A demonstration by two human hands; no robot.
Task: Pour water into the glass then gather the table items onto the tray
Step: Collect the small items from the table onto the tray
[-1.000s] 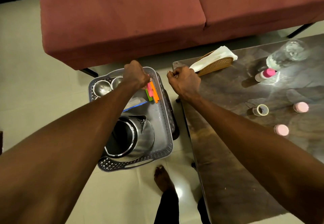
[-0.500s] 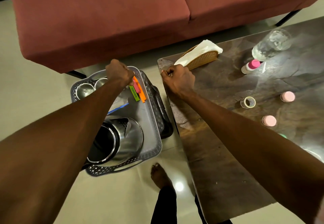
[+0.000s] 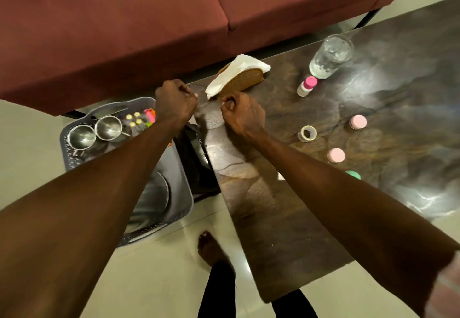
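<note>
- At about nine o'clock the grey tray (image 3: 65, 143) sits on the floor just beside the table's left end; two steel bowls (image 3: 82, 137) stand side by side at its far end, with small yellow-ringed pieces (image 3: 134, 120) and bright pink and green clips (image 3: 150, 116) next to them.
- A steel jug (image 3: 151, 203) lies in the tray's near part, mostly hidden by the left forearm.
- The left hand (image 3: 175, 102) is curled into a fist at the table corner, around eleven o'clock; it seems to pinch something thin and clear, but I cannot make out what.
- The right hand (image 3: 242, 113), at twelve o'clock, is curled the same way, fingertips pinched together just beside the left.
- Just beyond them a wicker holder (image 3: 245, 81) carries white napkins (image 3: 239, 69).
- Toward one o'clock: the glass (image 3: 331, 55), holding water, stands on the dark table (image 3: 410, 93), a pink-capped bottle (image 3: 306, 85) touching its base.
- At two to three o'clock: a tape roll (image 3: 308, 133) and two pink lids (image 3: 358, 121).
</note>
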